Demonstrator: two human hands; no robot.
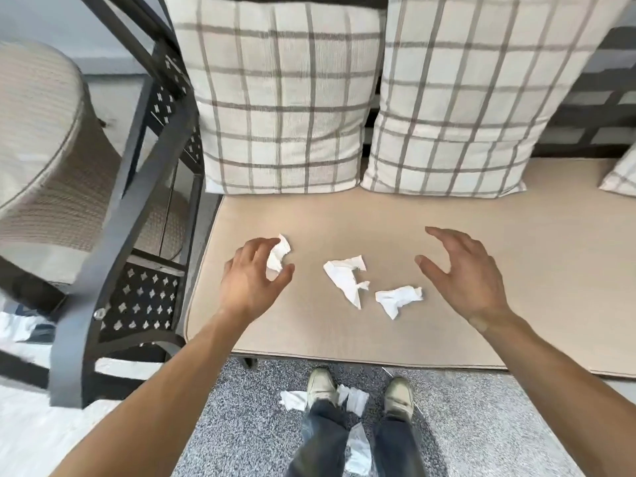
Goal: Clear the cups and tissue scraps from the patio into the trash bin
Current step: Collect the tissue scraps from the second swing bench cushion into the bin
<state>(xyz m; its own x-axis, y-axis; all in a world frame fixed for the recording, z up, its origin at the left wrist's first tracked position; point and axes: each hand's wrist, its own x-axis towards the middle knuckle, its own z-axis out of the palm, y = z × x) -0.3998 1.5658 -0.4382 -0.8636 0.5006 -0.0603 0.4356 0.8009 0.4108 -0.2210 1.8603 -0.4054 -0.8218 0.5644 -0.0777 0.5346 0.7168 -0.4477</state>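
Three crumpled white tissue scraps lie on the beige seat cushion (516, 242) of a patio sofa. My left hand (253, 277) curls around the left scrap (279, 253), with fingers and thumb on either side of it. The middle scrap (346, 278) and the right scrap (397, 297) lie loose between my hands. Just right of the right scrap, my right hand (463, 273) hovers with its fingers spread and nothing in it. More tissue scraps (351, 399) lie on the grey speckled floor by my shoes. No cup or trash bin is in view.
Two plaid pillows (285, 98) lean against the sofa back, and a third shows at the right edge. The sofa's dark metal armrest (137, 208) stands at the left. A round wicker table (38, 139) is beyond it.
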